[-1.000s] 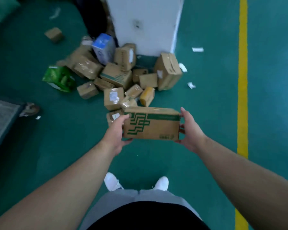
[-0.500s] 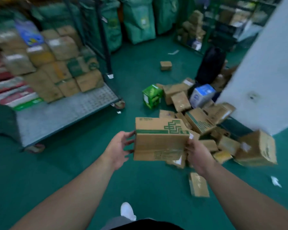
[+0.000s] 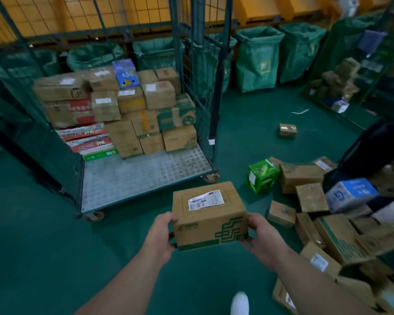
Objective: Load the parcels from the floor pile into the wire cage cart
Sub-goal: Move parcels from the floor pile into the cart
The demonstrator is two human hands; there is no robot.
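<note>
— Green floor [image 3: 43, 258] all round. Where's the box [image 3: 208, 214]?
— Between both hands: left hand [image 3: 159, 235] and right hand [image 3: 263, 237] curl round its ends, label up.
— Beyond?
— Cart [image 3: 146, 173] ahead-left of the grip, parcels [image 3: 123, 114] stacked at its back; pile [image 3: 309, 198] off right.
</note>
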